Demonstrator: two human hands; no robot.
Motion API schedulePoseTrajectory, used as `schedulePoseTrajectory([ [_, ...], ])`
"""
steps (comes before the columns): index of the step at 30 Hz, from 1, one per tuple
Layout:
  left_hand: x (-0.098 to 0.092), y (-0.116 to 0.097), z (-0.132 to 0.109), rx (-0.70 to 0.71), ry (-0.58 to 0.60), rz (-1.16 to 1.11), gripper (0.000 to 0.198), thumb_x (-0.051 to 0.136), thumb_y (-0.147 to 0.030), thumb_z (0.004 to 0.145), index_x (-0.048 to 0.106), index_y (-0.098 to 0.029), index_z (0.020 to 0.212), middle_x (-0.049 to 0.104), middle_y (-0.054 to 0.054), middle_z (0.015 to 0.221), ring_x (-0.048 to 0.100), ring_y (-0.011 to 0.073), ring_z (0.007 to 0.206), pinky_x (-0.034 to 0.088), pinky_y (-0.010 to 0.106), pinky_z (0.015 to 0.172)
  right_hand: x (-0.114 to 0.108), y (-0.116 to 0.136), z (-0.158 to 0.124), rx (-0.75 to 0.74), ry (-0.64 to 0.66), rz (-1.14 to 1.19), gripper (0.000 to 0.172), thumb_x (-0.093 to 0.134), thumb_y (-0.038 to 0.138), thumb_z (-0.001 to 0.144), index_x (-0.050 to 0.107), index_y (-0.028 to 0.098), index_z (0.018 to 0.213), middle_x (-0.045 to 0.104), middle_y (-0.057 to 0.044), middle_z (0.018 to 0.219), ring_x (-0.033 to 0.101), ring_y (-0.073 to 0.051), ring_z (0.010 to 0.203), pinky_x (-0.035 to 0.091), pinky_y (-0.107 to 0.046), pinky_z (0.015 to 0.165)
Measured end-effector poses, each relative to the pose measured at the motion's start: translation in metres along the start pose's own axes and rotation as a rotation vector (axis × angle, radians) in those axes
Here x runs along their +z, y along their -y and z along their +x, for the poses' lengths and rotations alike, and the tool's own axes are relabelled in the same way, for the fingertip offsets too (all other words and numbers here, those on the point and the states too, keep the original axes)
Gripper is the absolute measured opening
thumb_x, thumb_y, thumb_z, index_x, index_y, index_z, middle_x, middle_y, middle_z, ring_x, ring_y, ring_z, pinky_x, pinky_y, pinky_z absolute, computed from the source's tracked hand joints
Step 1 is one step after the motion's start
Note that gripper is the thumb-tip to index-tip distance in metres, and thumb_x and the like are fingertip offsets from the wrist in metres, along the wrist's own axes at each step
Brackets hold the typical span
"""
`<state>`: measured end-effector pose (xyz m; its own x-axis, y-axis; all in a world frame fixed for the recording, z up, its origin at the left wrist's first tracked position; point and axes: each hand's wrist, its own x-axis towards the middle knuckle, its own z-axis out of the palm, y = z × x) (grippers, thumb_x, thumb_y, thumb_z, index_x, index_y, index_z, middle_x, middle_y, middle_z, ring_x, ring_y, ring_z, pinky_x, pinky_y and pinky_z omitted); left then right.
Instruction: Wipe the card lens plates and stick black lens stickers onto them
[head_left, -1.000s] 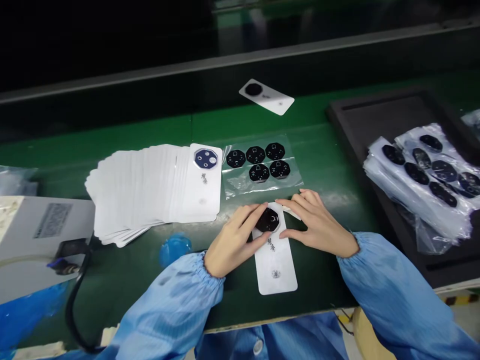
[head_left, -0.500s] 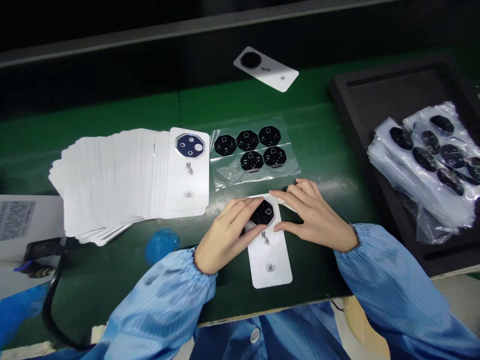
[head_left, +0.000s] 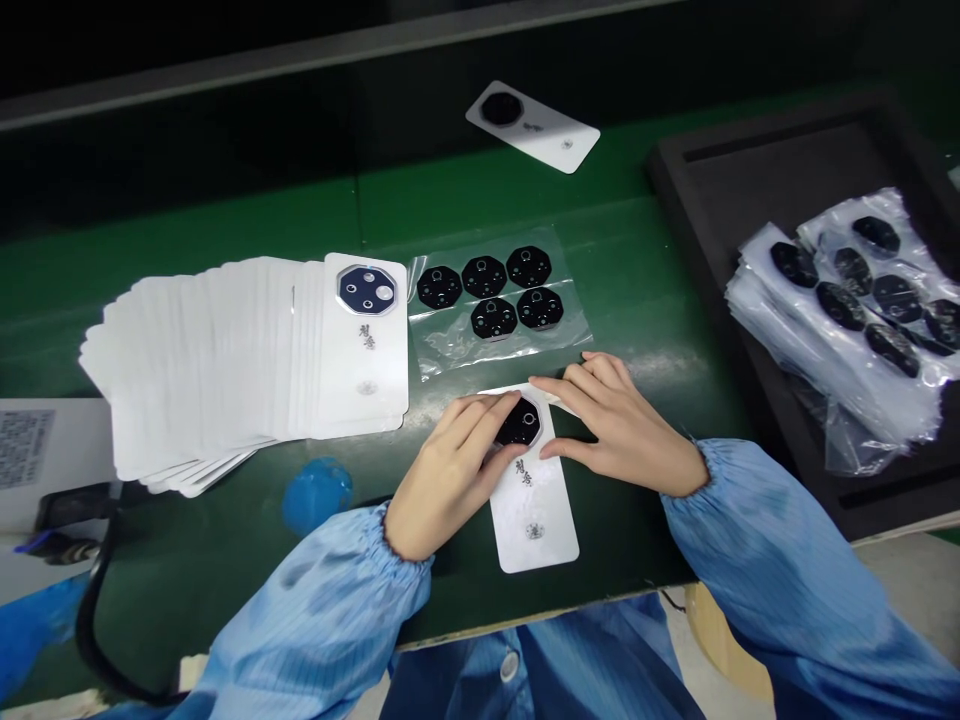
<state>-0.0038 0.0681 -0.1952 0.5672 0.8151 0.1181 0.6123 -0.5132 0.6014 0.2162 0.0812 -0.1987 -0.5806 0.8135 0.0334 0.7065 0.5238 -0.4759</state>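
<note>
A white card (head_left: 536, 525) with dark printed characters lies lengthwise near the front of the bench. On its upper part is a black octagonal lens plate (head_left: 523, 424). My left hand (head_left: 459, 468) pinches this plate from the left, fingertips on its top edge and thumb at its lower edge. My right hand (head_left: 611, 425) rests at the card's upper right, with thumb and index finger spread apart. Its index fingertip touches the card's top corner and its thumb is near the right edge. A small white piece shows partly beneath the right fingers; its kind is hidden.
A clear film sheet (head_left: 487, 355) with several black octagonal plates lies behind the hands. Fanned white cards (head_left: 202, 370) lie at left, another card (head_left: 559, 135) at back. A dark tray (head_left: 750, 170) at right holds bagged plates (head_left: 840, 330). A blue blob (head_left: 319, 495) sits by the left sleeve.
The whole view has shifted slightly, so things appear a little further left. Both hands keep nearly the same pose on the card and plate.
</note>
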Motion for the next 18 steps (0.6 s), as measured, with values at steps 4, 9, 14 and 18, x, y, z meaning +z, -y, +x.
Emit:
schedulePoseTrajectory([
  [4, -0.001, 0.0, 0.001, -0.004, 0.006, -0.028, 0.049, 0.057, -0.022, 0.088, 0.04, -0.02, 0.134, 0.059, 0.008, 0.115, 0.05, 0.0224, 0.112, 0.046, 0.04, 0.095, 0.0, 0.0, 0.0, 0.006, 0.003, 0.01, 0.061, 0.054, 0.054, 0.084, 0.047, 0.016, 0.13, 0.052, -0.008, 0.099, 0.041, -0.025, 0.099, 0.032, -0.047, 0.099],
  [9, -0.001, -0.003, 0.0, -0.063, -0.021, -0.018, 0.049, 0.058, -0.023, 0.088, 0.041, -0.02, 0.134, 0.061, 0.007, 0.104, 0.054, 0.0222, 0.101, 0.048, 0.039, 0.086, 0.0, 0.0, 0.0, 0.004, -0.003, 0.01, 0.062, 0.056, 0.053, 0.083, 0.048, 0.014, 0.13, 0.053, -0.008, 0.099, 0.04, -0.025, 0.098, 0.033, -0.045, 0.099],
  [14, 0.002, -0.008, 0.001, -0.089, -0.047, 0.019, 0.047, 0.06, -0.022, 0.087, 0.044, -0.018, 0.131, 0.061, 0.007, 0.108, 0.054, 0.0198, 0.095, 0.048, 0.036, 0.085, 0.0, 0.0, 0.001, 0.001, -0.004, 0.011, 0.061, 0.056, 0.052, 0.084, 0.047, 0.014, 0.131, 0.052, -0.008, 0.1, 0.039, -0.025, 0.099, 0.033, -0.045, 0.098],
  [18, 0.003, -0.013, 0.0, -0.136, -0.059, 0.034, 0.047, 0.062, -0.022, 0.085, 0.047, -0.017, 0.129, 0.06, 0.006, 0.104, 0.054, 0.0184, 0.095, 0.046, 0.033, 0.087, 0.0, 0.0, 0.001, 0.006, -0.004, 0.018, 0.06, 0.056, 0.051, 0.084, 0.047, 0.014, 0.13, 0.052, -0.008, 0.1, 0.039, -0.025, 0.099, 0.033, -0.045, 0.097],
])
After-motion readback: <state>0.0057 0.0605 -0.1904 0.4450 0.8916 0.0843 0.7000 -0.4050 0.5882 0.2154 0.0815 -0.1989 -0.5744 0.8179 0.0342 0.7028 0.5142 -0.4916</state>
